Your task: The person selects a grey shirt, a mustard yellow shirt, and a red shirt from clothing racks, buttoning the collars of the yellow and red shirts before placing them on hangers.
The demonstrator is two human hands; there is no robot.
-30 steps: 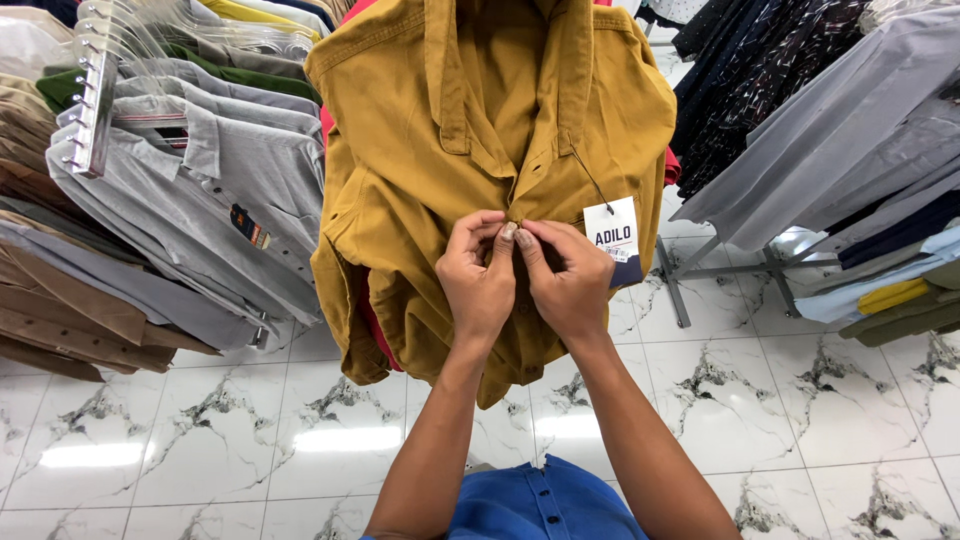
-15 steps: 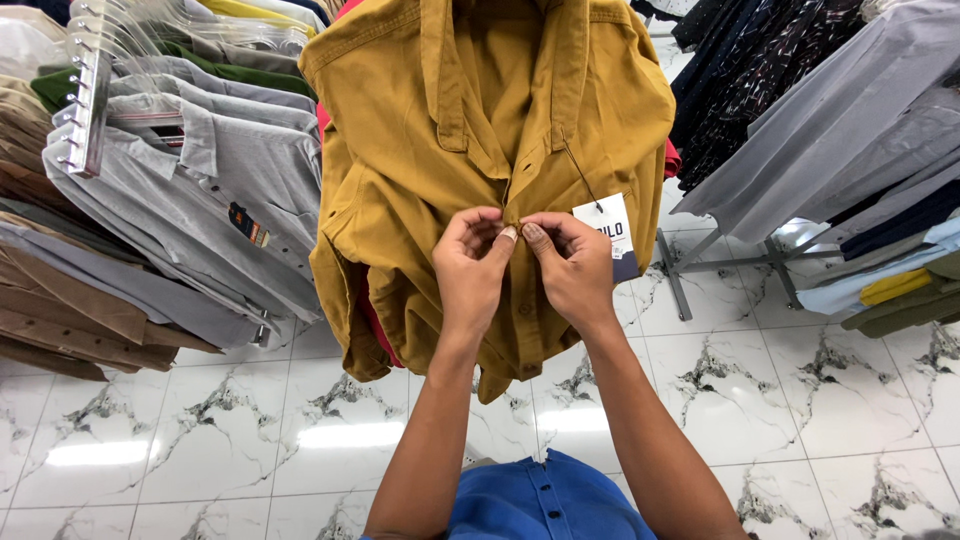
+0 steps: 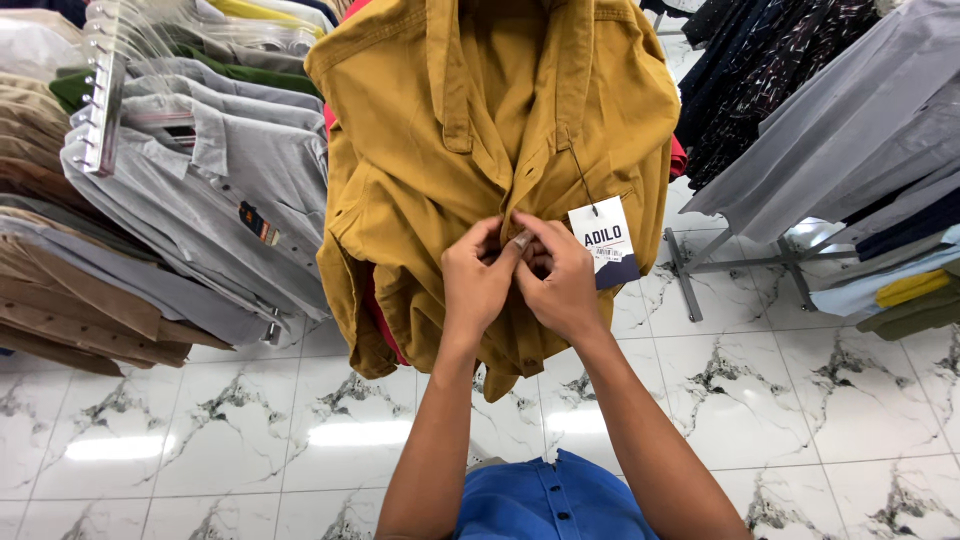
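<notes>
A mustard-yellow shirt (image 3: 420, 170) hangs in front of me, its front open at the top. My left hand (image 3: 478, 283) and my right hand (image 3: 562, 282) meet at the shirt's front placket, about midway down, fingers pinched on the fabric at a button. A white and dark-blue paper tag (image 3: 607, 243) dangles on a thin string just right of my right hand. A red garment shows behind the yellow shirt's lower left edge.
A rack of grey, brown and green shirts (image 3: 180, 170) hangs at the left. Dark patterned and grey shirts (image 3: 830, 110) hang at the right over a metal rack base (image 3: 730, 262). White marbled floor tiles (image 3: 250, 430) lie below. My blue shirt (image 3: 550, 505) shows at the bottom.
Both hands have stayed together on the shirt's placket, with small finger movements. The paper tag has swung slightly.
</notes>
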